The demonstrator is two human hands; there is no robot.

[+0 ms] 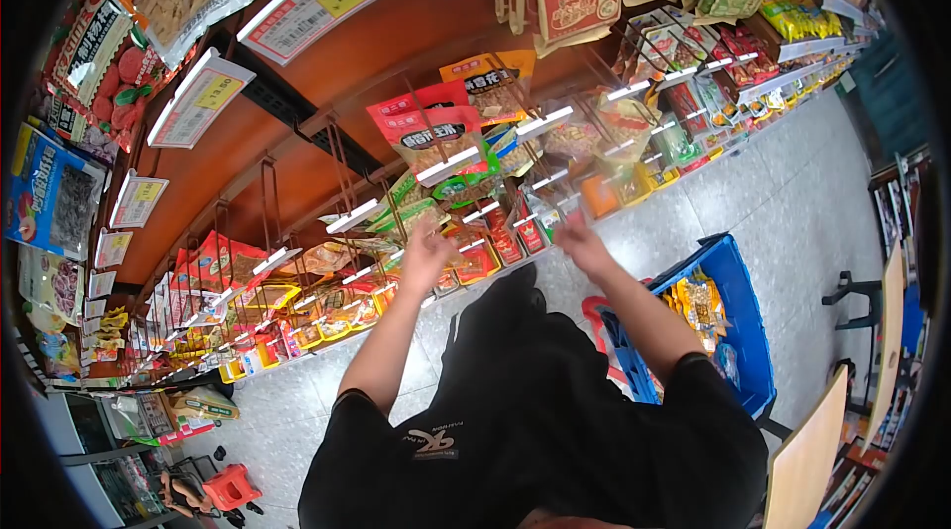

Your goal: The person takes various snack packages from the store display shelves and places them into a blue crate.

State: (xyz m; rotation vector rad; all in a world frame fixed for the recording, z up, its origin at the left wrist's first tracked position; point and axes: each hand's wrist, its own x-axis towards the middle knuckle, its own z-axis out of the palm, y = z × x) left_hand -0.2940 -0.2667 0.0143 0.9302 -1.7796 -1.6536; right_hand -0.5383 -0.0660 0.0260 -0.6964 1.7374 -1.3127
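My left hand reaches out in front of the snack rack, its fingers loosely apart with nothing visible in them. Just beyond it hang green snack bags on metal hooks. My right hand is raised lower right of the rack's middle, slightly blurred, fingers apart and no object seen in it. Closest to it is a blurred clear pack with orange contents. Between and above both hands hang a red snack bag, with a clear lower part, and an orange-and-black bag.
A blue crate holding yellow packs stands on the floor at my right. Hooks with white price tags stick out from the rack. A red stool is at lower left; a wooden board at lower right.
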